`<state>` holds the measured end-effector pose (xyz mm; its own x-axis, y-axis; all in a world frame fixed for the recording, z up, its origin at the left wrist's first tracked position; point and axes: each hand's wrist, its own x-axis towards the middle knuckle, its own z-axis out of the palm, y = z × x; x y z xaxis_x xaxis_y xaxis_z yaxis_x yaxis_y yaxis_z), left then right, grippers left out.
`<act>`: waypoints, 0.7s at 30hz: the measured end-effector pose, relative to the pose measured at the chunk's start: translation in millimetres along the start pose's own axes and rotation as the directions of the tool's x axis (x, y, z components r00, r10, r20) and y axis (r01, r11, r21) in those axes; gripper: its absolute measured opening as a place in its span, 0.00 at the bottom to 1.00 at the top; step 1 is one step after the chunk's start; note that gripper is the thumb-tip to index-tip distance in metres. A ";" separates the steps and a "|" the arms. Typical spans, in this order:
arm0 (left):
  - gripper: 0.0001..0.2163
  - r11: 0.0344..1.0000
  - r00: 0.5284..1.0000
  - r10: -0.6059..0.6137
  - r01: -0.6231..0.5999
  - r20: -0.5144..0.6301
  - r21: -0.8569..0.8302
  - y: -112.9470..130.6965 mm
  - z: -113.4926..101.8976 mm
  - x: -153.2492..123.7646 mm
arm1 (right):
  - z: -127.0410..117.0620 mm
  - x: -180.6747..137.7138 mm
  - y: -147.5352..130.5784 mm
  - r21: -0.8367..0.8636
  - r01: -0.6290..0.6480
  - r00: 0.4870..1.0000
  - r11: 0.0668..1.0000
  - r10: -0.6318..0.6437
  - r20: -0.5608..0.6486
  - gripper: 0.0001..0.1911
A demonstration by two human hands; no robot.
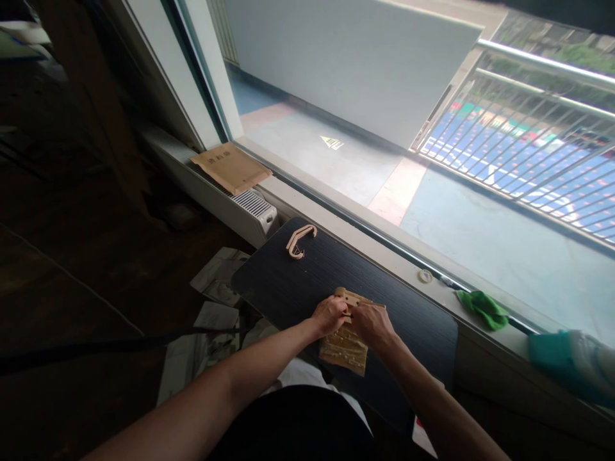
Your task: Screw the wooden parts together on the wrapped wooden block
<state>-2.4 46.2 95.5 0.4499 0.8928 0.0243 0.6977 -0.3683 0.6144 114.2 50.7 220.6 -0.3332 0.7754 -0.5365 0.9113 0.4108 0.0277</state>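
A light wooden piece with dark round holes (pixel 353 299) lies on the small dark table, partly covered by my hands. My left hand (pixel 330 315) is closed at its left side, fingers curled against the wood. Close beside it, my right hand (pixel 372 323) is also closed, its fingertips near the holes; what it grips is hidden. A small dark bit shows between the two hands. Just below them, a clear plastic bag of small parts (pixel 342 350) rests on a flat tan surface. Curved wooden pieces (pixel 300 243), with what look like screws beside them, lie at the table's far left.
The dark table (pixel 273 275) stands against the window sill. On the sill are a tape roll (pixel 425 276), a green cloth (pixel 483 310) and a teal container (pixel 552 358). A brown envelope (pixel 233 168) lies on the radiator (pixel 262 214). Papers (pixel 218 275) are left of the table.
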 end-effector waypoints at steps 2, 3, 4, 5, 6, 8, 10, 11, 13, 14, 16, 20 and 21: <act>0.03 1.000 1.000 -0.020 0.020 -0.004 -0.008 -0.7 1.8 0.0 | 0.0 1.5 -0.9 -0.020 -0.003 1.000 1.000 0.003 0.007 0.14; 0.03 1.000 1.000 -0.028 0.028 -0.008 -0.012 -0.9 2.8 0.0 | 0.2 2.5 -0.9 -0.023 -0.004 1.000 1.000 0.004 0.010 0.14; 0.04 0.999 0.999 -0.033 0.033 -0.012 -0.014 -1.0 3.8 -0.1 | 0.6 3.4 -0.5 -0.022 -0.002 1.000 1.000 0.002 0.012 0.14; 0.04 0.999 0.999 -0.038 0.038 -0.016 -0.016 -1.1 4.7 -0.2 | 1.0 4.1 0.0 -0.020 0.002 1.000 1.000 -0.002 0.014 0.14; 0.04 0.999 0.999 -0.043 0.042 -0.020 -0.017 -1.1 5.5 -0.5 | 1.6 4.7 0.7 -0.020 0.006 1.000 1.000 -0.006 0.017 0.15; 0.05 0.999 0.998 -0.047 0.046 -0.032 -0.019 -1.2 6.8 -1.4 | 3.0 5.2 1.9 -0.030 0.021 1.000 0.999 -0.021 0.016 0.15; 0.05 0.999 0.998 -0.043 0.042 -0.042 -0.019 -1.4 7.6 -2.6 | 4.1 5.4 2.5 -0.041 0.043 0.999 0.998 -0.042 0.007 0.15; 0.05 0.999 0.998 -0.039 0.038 -0.044 -0.019 -1.5 8.0 -3.2 | 4.5 5.6 2.3 -0.039 0.054 0.999 0.998 -0.054 0.002 0.15; 0.05 0.999 0.998 -0.034 0.034 -0.044 -0.019 -1.8 8.7 -4.3 | 4.6 6.1 1.1 -0.023 0.068 0.998 0.997 -0.068 -0.008 0.14; 0.05 0.999 0.999 -0.034 0.033 -0.042 -0.019 -2.0 9.0 -4.6 | 4.3 6.5 0.0 -0.014 0.066 0.998 0.998 -0.066 -0.013 0.14; 0.04 0.999 0.999 -0.037 0.036 -0.039 -0.021 -2.3 9.3 -4.7 | 2.9 7.2 -3.5 -0.002 0.048 0.999 0.999 -0.048 -0.013 0.13; 0.02 0.999 0.999 -0.037 0.036 -0.027 -0.036 -1.8 8.1 -3.6 | -0.9 6.9 -13.2 -0.002 -0.015 1.000 1.000 0.015 0.019 0.14; 0.02 0.999 0.999 -0.037 0.036 -0.022 -0.040 -1.5 7.5 -3.3 | -1.3 6.6 -15.3 -0.004 -0.030 0.999 1.000 0.030 0.032 0.14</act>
<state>-0.8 41.9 88.6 0.4115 0.9112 0.0190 0.6906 -0.3253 0.6459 97.8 50.1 217.8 -0.2980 0.7715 -0.5621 0.9198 0.3896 0.0471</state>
